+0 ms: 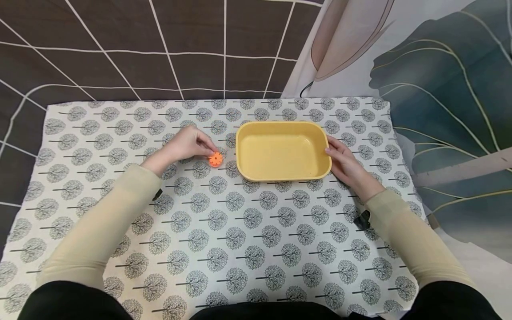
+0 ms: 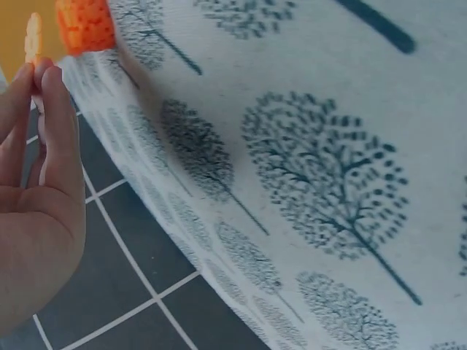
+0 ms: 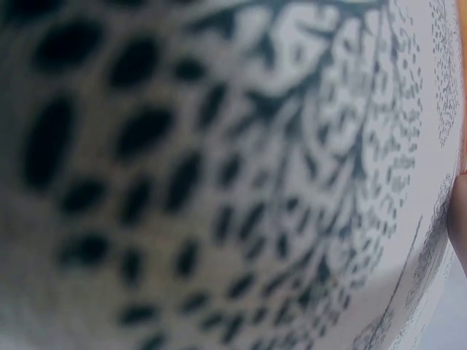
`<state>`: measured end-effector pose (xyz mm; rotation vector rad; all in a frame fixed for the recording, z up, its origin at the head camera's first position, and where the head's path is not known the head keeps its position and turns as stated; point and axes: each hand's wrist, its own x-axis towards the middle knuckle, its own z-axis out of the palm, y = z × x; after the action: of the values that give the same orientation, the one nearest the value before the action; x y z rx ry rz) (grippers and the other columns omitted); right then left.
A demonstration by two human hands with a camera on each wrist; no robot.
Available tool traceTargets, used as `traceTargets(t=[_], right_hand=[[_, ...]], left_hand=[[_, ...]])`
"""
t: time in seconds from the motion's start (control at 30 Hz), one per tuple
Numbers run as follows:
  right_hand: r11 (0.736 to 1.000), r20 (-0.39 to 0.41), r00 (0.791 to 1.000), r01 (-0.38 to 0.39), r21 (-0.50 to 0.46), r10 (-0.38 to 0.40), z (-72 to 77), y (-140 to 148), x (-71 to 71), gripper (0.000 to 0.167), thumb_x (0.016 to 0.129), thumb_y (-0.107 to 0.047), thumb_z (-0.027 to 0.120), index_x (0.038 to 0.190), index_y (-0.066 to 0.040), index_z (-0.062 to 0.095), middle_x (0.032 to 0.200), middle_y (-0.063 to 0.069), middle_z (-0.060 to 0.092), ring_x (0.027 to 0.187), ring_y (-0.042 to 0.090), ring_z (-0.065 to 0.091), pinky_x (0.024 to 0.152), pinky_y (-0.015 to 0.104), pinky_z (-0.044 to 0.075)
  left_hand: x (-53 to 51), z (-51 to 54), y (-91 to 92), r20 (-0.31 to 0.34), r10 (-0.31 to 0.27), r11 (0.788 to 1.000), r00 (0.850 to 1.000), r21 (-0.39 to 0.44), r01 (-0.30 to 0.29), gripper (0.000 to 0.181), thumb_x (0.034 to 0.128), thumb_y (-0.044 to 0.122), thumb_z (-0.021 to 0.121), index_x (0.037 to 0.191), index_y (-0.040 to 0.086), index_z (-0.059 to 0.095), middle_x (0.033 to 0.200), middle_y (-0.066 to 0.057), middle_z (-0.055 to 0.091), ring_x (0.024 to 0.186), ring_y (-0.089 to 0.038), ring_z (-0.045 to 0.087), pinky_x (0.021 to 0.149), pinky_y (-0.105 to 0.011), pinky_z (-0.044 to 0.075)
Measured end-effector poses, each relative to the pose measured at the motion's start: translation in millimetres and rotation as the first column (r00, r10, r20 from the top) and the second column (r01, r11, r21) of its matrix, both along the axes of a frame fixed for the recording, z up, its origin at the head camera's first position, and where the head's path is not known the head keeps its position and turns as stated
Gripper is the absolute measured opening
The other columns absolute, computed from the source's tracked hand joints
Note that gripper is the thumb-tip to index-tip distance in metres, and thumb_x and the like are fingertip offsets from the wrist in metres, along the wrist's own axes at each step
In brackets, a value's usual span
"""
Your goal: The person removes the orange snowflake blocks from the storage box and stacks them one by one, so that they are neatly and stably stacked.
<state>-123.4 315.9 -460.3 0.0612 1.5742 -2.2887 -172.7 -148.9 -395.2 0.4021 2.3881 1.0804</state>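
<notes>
My left hand (image 1: pixel 186 144) pinches a small orange notched disc (image 1: pixel 215 159) between thumb and fingertips, over the cloth just left of a yellow rectangular tray (image 1: pixel 284 176). Seen edge-on in the left wrist view, the pinched disc (image 2: pixel 33 38) is thin, and a thicker orange knobbly piece (image 2: pixel 86 25) shows beside it. From the head view that thicker piece cannot be told apart. At the tray's right end, my right hand (image 1: pixel 347 165) holds the rim, thumb on top and fingers along the outer side. Only a sliver of the right hand (image 3: pixel 458 215) enters the right wrist view.
A white cloth (image 1: pixel 248 240) printed with grey trees covers the table. Behind it rises a dark surface with white grid lines (image 1: pixel 192 31). To the right hangs a leaf-patterned curtain (image 1: pixel 440 111). The tray's inside floor shows plain yellow.
</notes>
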Motion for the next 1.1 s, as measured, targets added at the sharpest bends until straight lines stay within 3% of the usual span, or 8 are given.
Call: traceTargets(t=[0.23, 0.43, 0.87, 1.1], right_hand=[[1.0, -0.007, 1.0, 0.002, -0.028, -0.002, -1.0, 0.7, 0.6, 0.041, 0.108, 0.002, 0.05, 0.148, -0.008, 0.048, 0.142, -0.002, 0.062, 0.125, 0.012, 0.064, 0.109, 0.02, 0.054], [0.999, -0.014, 1.0, 0.003, -0.034, -0.003, -0.8, 0.0, 0.7, 0.038, 0.108, 0.003, 0.049, 0.142, -0.013, 0.054, 0.143, -0.002, 0.062, 0.125, 0.012, 0.064, 0.109, 0.021, 0.054], [0.999, -0.014, 1.0, 0.0, -0.046, -0.001, -0.5, 0.1, 0.9, 0.04, 0.108, 0.003, 0.051, 0.145, -0.011, 0.054, 0.144, -0.002, 0.061, 0.127, 0.013, 0.063, 0.11, 0.02, 0.054], [1.0, -0.002, 1.0, -0.001, -0.026, 0.001, -0.4, 1.0, 0.6, 0.044, 0.108, 0.001, 0.052, 0.151, -0.009, 0.048, 0.144, -0.004, 0.061, 0.127, 0.011, 0.063, 0.109, 0.02, 0.054]], left_hand=[[0.9, -2.9, -1.7, 0.016, 0.025, 1.0, 1.0, -0.01, -0.025, 0.014, 0.0893, -0.001, 0.081, 0.103, -0.001, 0.08, 0.102, -0.018, 0.081, 0.073, -0.012, 0.072, 0.067, -0.019, 0.06], [1.4, -5.8, -2.2, 0.029, 0.047, 0.999, 0.998, -0.025, -0.046, 0.013, 0.0895, 0.001, 0.081, 0.103, 0.0, 0.081, 0.102, -0.018, 0.081, 0.075, -0.009, 0.07, 0.07, -0.016, 0.058], [1.6, -8.2, -3.7, 0.063, 0.05, 0.999, 0.997, 0.019, -0.051, 0.015, 0.0889, -0.002, 0.081, 0.104, -0.002, 0.079, 0.105, -0.02, 0.08, 0.075, -0.005, 0.069, 0.07, -0.014, 0.058], [0.4, -10.5, -3.3, 0.051, 0.019, 1.0, 0.999, 0.003, -0.019, 0.013, 0.0899, 0.0, 0.08, 0.103, 0.0, 0.08, 0.1, -0.017, 0.081, 0.074, -0.007, 0.069, 0.07, -0.017, 0.059]])
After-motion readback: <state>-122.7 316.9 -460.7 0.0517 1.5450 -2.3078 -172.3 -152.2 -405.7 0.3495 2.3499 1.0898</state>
